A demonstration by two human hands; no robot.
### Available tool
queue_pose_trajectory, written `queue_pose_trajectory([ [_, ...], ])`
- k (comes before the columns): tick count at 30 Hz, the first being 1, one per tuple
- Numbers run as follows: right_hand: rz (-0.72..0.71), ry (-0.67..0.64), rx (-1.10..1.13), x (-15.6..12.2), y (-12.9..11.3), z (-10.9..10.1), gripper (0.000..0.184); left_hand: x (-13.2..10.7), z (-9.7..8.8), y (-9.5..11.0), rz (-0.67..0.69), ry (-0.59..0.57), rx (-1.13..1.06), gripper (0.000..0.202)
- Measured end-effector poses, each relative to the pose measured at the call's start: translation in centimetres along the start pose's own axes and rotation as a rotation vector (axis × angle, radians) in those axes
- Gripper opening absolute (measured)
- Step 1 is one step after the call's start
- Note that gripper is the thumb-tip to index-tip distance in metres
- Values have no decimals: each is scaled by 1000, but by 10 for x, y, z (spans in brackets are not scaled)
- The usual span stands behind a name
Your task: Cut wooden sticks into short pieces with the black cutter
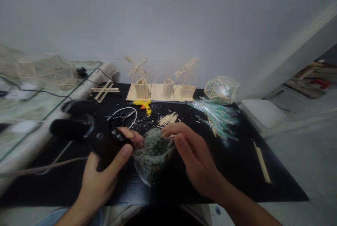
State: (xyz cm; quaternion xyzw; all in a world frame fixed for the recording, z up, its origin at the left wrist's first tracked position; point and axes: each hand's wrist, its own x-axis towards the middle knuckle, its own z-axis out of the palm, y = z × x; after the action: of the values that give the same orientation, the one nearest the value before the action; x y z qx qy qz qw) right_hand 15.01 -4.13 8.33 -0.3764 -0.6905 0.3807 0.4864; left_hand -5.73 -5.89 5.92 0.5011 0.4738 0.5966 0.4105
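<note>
My left hand [105, 170] is closed round a black hand-held device [97, 134] with a thick round head; its exact kind is unclear. Its fingertips show beyond the device, close to a bundle of green material in clear plastic wrap [154, 155]. This crumpled bundle stands at the middle of the black table's front part. On its other side, my right hand [196, 159] curves its fingers over the upper right edge of the plastic and grips it. A small pale piece shows near the right thumb. The contents of the wrap are blurred.
Behind the bundle lie loose wooden sticks [168, 119] and a yellow glue gun [144, 106]. Wooden windmill models [140, 89] stand along the back of the black table [229, 173]. Green-and-clear plastic wrappers [221, 120] lie at right. A cord [52, 165] crosses the left side.
</note>
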Motion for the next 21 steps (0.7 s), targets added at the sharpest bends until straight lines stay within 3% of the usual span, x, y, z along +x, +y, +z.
queue_pose_trajectory([
  [3,-22,-86,-138,9,-11,-4,10,7,-4,7,-26,-61,129,24],
  [8,-78,-148,-355,14,-23,-3,18,11,-1,17,-83,-183,268,23],
  [11,-139,-168,-406,13,-25,-2,10,10,1,17,-76,-166,270,23],
  [16,-144,-201,-422,12,-22,-4,14,8,1,11,-57,-70,210,20],
  [21,-124,-52,-434,12,-17,0,11,7,1,8,-68,-38,122,19],
])
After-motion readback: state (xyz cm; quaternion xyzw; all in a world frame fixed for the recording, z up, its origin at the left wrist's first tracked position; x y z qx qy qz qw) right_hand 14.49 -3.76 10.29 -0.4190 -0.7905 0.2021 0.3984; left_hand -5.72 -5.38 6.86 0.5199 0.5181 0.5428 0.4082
